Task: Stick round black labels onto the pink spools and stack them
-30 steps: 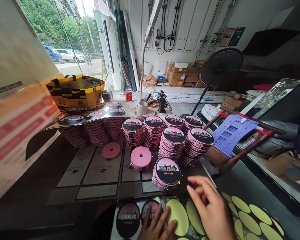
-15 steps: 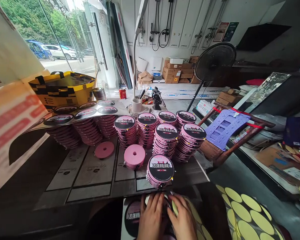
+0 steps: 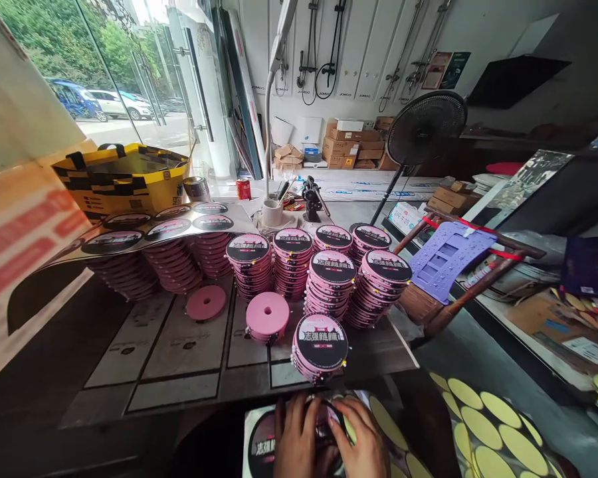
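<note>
At the bottom, my left hand [image 3: 297,435] and my right hand [image 3: 359,431] meet over a dark round label [image 3: 323,425], with fingers bent around its edges. Much of it is hidden, and I cannot tell if a disc lies under it. Beneath my left hand is a sheet of printed round labels [image 3: 262,439]; sheets with pale yellow circles [image 3: 389,425] lie by my right hand. Just beyond stands a short stack of pink spools [image 3: 321,345] topped by a black printed label. Left of it sits a plain pink foam spool [image 3: 268,315], with a flat pink disc [image 3: 206,303] farther left.
Several tall stacks of labelled pink spools [image 3: 333,279] stand farther back on the table [image 3: 174,388]. A label sheet [image 3: 174,229] covers the left stacks. Behind are a yellow bag [image 3: 149,189], a red can [image 3: 244,189] and a fan [image 3: 426,129]. A purple-seated chair [image 3: 441,262] stands right.
Both hands stay over the label sheet, their fingers shifting slightly and drawing in around the dark label. The whole view has tilted a little; the stacks have not moved.
</note>
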{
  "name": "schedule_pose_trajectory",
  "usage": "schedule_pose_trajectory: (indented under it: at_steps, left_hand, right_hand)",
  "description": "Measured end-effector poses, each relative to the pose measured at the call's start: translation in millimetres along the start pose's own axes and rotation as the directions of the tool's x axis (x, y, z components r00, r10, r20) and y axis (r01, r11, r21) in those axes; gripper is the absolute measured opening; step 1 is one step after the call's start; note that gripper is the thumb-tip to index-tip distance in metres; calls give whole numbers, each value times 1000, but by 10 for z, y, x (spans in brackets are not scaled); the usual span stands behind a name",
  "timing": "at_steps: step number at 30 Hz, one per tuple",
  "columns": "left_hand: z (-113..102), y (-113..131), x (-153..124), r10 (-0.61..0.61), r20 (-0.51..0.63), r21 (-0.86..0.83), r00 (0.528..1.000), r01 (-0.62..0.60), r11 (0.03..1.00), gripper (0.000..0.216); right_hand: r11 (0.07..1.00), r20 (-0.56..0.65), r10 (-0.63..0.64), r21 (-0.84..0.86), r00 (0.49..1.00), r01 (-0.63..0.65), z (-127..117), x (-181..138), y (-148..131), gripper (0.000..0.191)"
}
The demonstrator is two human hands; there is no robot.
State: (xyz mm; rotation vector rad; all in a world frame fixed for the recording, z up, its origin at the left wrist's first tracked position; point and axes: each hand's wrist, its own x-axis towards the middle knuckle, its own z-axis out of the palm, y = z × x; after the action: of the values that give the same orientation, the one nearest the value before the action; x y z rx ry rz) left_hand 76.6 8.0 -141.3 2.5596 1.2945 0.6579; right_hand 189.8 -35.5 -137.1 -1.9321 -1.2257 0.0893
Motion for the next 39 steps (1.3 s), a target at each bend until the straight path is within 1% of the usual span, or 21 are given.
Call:
schedule_pose_trajectory:
  at_steps: [3,7,17,24,27,33,39]
  left_hand:
    - [19,-6,-16,-13,-13,-11,1000,12,1000,65]
    - [36,-10,-36,-22,-30,-18,999,21,1000,63]
    - [32,7,-63,-24,-70,-2,997,24,1000,65]
    - [24,6,-46,-9,-90,27,996,12,1000,64]
    - [30,-3,-44,-13,-100,33,995,16,999,63]
    - [23,16,-54,-24,-104,28,994,27,999,64]
    - [-4,35,-35,-13,-122,16,992,15,1000,69]
  right_hand:
    - [1000,-13,5,3,1000,-5,1,16,-30,48]
    - [1000,-26,-5,-9,1000,4,-13,32,-54,47]
    - [996,-36,-71,-49,997,69,15,-105,-54,42]
    - [996,-54,-71,-59,996,67,30,17,1,48]
    - [995,-52,-85,-65,995,81,41,17,-19,47]
    - [992,-37,-108,-75,993,105,30,-85,-43,43]
    - [990,-11,-104,-102,995,102,-2,8,-5,41]
